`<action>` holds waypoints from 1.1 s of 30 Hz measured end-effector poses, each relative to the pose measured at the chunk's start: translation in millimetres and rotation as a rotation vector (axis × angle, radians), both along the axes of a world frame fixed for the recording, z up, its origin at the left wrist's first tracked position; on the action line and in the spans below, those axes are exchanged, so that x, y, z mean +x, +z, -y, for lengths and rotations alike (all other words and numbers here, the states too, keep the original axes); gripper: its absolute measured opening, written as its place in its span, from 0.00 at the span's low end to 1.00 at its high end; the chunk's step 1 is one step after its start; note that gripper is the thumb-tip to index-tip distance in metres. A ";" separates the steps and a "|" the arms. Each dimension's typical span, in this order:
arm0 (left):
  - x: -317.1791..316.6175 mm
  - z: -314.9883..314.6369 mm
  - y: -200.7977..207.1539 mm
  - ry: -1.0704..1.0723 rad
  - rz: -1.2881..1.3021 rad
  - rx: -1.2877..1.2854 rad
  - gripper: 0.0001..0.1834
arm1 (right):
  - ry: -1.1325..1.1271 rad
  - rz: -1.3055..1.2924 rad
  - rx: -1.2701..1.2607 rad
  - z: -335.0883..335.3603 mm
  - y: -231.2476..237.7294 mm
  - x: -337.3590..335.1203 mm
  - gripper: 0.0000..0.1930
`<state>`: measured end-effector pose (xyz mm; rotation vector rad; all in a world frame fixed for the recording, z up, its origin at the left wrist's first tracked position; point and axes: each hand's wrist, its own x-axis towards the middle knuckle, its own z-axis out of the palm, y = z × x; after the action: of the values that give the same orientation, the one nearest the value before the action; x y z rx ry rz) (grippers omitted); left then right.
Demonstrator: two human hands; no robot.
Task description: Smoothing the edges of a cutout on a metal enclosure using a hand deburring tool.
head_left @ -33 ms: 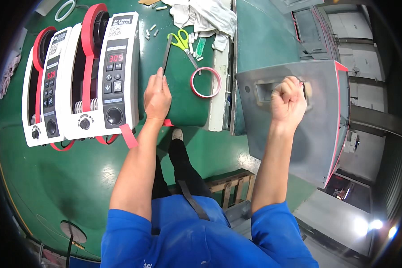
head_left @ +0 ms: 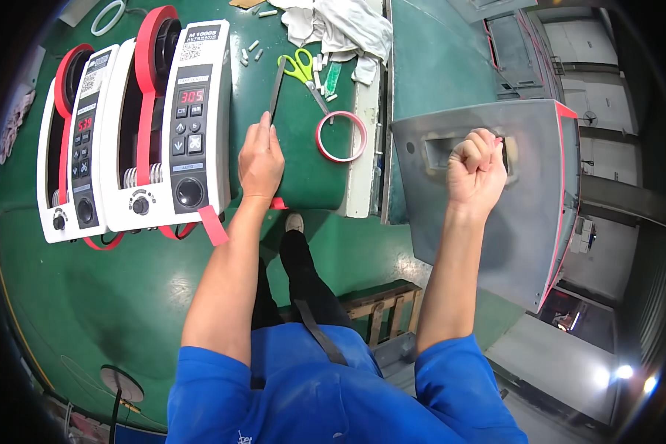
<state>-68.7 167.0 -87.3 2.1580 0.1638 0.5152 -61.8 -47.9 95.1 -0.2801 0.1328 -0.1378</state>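
My left hand (head_left: 261, 161) is at the green tabletop (head_left: 303, 174), beside the white tape dispenser (head_left: 206, 129). Its fingers are together, and a narrow dark strip (head_left: 277, 87) runs out from between forefinger and thumb; its kind is unclear. My right hand (head_left: 477, 169) is closed in a pinch in front of the grey panel (head_left: 488, 244), next to its rectangular recess (head_left: 438, 150). A tiny bit of red tape (head_left: 499, 140) shows at its fingertips. Yellow-green scissors (head_left: 300, 68) and a tape roll (head_left: 342, 136) lie right of my left hand.
A second dispenser (head_left: 81, 170) stands further left. A cut red tape piece (head_left: 214, 226) hangs from the nearer dispenser's front. White cloths (head_left: 340, 29) and several small pale cylinders lie at the back. Below is a wooden pallet (head_left: 385, 307).
My right hand has shifted very slightly downward at the panel. My left hand and the things on the table look the same.
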 end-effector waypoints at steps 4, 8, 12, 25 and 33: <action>4.6 -2.0 1.9 0.011 0.014 -0.012 0.13 | -0.008 -0.035 0.112 -3.7 3.1 5.1 0.18; -0.6 -1.3 5.2 -0.007 -0.046 -0.060 0.13 | -0.007 -0.048 0.043 -2.7 4.7 -8.4 0.17; -1.7 1.9 3.4 -0.003 -0.018 -0.073 0.13 | 0.073 -0.014 0.113 9.5 -3.4 9.8 0.16; -2.2 1.8 4.0 -0.016 -0.057 -0.082 0.13 | 0.029 -0.096 -0.090 1.7 2.2 -4.5 0.16; -3.9 -0.9 3.7 -0.017 -0.059 -0.110 0.13 | -0.009 -0.135 -0.081 7.1 -7.7 -0.7 0.16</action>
<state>-72.6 167.9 -83.6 2.0666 0.2022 0.4235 -62.4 -55.0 87.5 -0.3693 0.2634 -0.1336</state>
